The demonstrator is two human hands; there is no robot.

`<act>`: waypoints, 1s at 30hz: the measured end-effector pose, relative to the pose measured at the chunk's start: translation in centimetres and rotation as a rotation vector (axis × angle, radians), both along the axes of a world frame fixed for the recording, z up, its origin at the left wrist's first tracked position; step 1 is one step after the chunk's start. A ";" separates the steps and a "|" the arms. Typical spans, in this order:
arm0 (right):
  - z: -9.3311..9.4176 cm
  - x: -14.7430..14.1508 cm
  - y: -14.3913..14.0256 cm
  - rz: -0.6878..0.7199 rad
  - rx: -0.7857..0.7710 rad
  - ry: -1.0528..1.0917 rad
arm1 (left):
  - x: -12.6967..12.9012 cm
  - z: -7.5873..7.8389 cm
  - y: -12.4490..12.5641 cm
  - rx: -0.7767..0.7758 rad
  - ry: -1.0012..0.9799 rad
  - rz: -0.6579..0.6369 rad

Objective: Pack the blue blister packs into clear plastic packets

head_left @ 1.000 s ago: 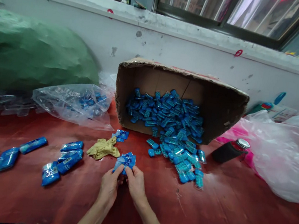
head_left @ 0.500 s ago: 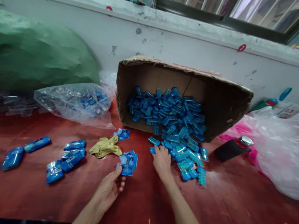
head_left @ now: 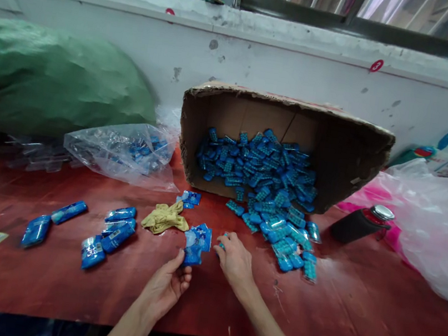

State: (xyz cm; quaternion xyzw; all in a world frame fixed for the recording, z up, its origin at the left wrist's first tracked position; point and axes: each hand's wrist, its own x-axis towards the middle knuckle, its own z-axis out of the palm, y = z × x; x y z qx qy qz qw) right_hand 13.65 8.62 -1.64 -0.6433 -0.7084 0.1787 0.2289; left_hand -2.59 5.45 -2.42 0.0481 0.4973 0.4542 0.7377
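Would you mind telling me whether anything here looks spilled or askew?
Yes: the cardboard box lies tipped on its side, and small blue packets have spilled from its mouth onto the red table. Its upper edge looks worn.

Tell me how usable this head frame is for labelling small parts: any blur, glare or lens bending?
Head view: the wall ledge bows, so the wide lens bends the edges; the window is bright but not blinding. The blue pieces in the cardboard box smear together, soft. The left hand holding a blue packet and the right hand look fairly sharp; the clear plastic bag shows glare.
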 end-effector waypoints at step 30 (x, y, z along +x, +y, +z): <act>-1.3 -0.6 0.5 -0.243 -0.076 -0.243 | 0.4 -0.7 -0.2 0.026 0.065 0.051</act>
